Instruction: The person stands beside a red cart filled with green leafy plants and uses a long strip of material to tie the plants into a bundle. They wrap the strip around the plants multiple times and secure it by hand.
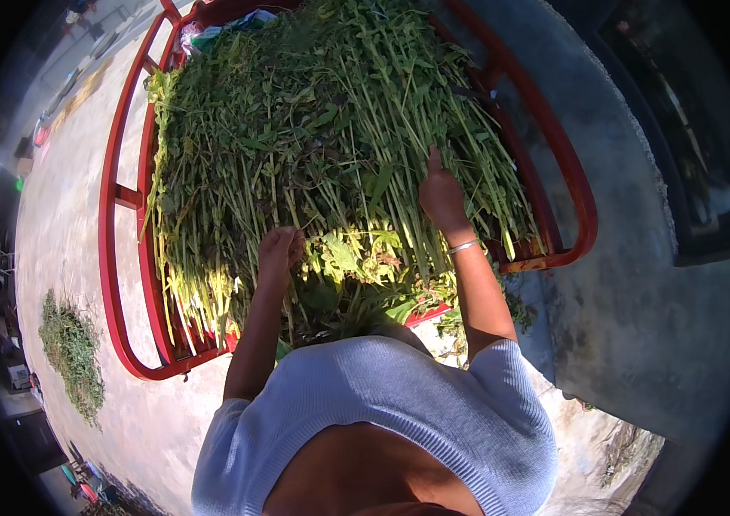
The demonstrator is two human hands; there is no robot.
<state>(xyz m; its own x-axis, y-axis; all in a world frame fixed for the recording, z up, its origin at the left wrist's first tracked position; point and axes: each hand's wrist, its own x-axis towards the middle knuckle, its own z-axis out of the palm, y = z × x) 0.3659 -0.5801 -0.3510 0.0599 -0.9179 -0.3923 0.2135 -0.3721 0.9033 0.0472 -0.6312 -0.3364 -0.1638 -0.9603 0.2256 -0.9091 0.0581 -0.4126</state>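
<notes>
Long cut green plant stalks [339, 146] with leaves lie heaped on a red metal cart bed, mostly with their pale ends toward me. At the near side of the heap is my left hand [279, 247], closed with the fingertips pressed together. Whatever it pinches is too small to make out, though thin stems lie right beside it. My right hand [444, 199], with a silver bangle at the wrist, lies over the stalks farther right. Its index finger stretches forward and the other fingers curl under, so what they hold is hidden.
Curved red rails [110, 215] flank the heap on the left, and a matching rail [567, 172] on the right. Yellowing leaves [352, 258] lie between my arms. A small pile of greens [71, 354] sits on the concrete floor [167, 421] at left. Colored bags [210, 36] lie at the far end.
</notes>
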